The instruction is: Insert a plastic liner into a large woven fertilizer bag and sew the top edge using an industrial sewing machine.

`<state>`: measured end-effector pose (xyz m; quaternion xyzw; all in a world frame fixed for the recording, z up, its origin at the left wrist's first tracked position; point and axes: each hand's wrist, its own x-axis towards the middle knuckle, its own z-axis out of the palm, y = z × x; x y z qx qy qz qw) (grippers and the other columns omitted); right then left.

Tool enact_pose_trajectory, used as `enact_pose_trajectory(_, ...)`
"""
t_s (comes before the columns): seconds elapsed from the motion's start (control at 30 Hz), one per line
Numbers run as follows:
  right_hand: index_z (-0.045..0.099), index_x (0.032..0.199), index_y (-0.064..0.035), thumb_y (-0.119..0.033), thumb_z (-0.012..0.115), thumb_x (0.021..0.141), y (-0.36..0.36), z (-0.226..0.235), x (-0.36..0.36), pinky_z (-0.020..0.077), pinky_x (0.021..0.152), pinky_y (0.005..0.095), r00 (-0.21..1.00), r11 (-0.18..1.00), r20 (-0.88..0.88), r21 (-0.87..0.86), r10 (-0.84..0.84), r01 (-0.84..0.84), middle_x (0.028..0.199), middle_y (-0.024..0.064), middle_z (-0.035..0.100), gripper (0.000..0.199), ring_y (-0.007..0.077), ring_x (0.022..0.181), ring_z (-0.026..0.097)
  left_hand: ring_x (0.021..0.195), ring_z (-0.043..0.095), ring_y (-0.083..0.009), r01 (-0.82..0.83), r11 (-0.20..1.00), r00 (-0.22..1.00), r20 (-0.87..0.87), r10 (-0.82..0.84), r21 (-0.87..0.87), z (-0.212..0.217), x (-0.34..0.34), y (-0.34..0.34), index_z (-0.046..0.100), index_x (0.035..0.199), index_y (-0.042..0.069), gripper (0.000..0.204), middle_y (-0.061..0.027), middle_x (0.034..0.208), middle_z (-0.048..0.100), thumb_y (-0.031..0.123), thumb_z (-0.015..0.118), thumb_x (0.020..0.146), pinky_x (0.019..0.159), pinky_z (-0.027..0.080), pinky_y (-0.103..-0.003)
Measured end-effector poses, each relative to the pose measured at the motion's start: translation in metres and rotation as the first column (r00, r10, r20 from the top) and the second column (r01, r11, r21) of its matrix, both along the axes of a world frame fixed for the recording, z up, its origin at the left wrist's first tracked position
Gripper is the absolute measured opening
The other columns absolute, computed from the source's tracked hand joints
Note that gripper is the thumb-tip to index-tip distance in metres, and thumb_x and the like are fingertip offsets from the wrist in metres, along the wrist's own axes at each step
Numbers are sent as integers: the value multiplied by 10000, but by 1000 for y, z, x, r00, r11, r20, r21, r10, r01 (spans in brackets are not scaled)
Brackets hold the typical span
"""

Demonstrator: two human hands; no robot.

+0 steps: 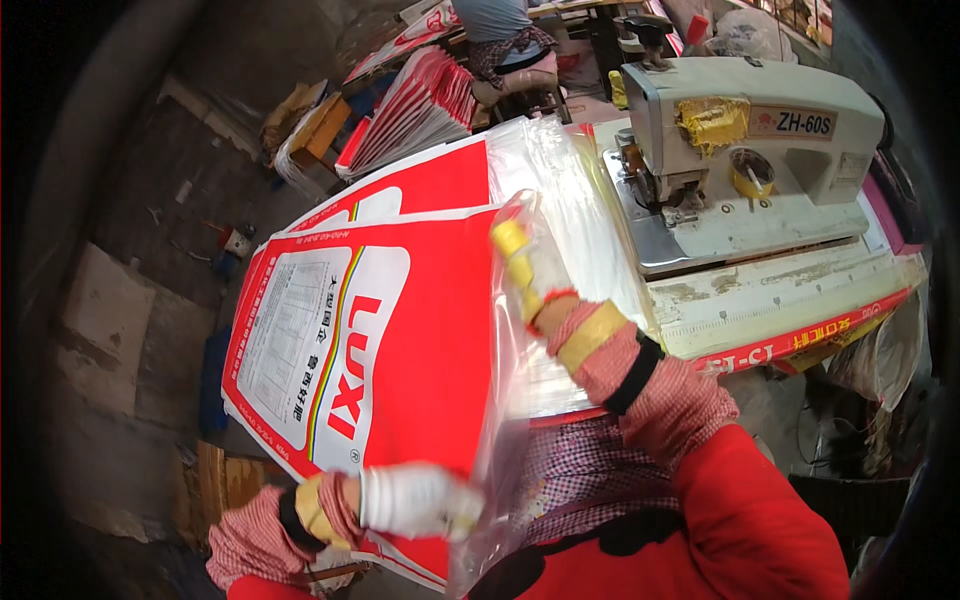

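A red and white printed sack [420, 400] lies flat before me on a stack of similar sacks. Its clear plastic liner [505, 370] sticks out along the right edge. My left hand [415, 503], in a white glove, is closed at the near corner of that edge; its fingertips are somewhat blurred. My right hand [528, 262], gloved with yellow tape around the fingers, closes on the far corner of the same edge. Beneath it, whitish plastic liners [570, 230] of the stacked sacks spread toward the sewing machine [760, 140].
The industrial sewing machine stands at right on a worn table [770, 290] with a red printed strip along its front. A fanned pile of red and white sacks [415, 110] lies farther back. Beyond it, another person [505, 45] sits. A wooden box [315, 130] is at the far left.
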<state>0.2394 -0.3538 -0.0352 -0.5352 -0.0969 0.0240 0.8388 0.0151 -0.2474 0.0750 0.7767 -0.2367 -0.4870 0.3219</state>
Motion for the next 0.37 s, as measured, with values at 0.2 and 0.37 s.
enact_pose_trajectory(0.2,352,1319,-60,-420,561,829,-1,-6,-22,436,798,372,850,831,373,-541,373,-128,1064,262,555,642,355,998,551,770,577,-282,-338,939,-259,953,-154,60,50,177,-57,572,877,61,284,-105,866,575,62,674,612,641,473,-363)
enact_pose_trajectory(0.37,560,1141,-130,-484,579,777,-3,42,-34,400,895,394,978,496,-148,-844,147,-203,968,177,636,508,347,960,590,783,602,-245,-565,452,281,676,-681,690,25,248,-71,581,905,90,298,-110,860,591,148,619,616,644,499,-396)
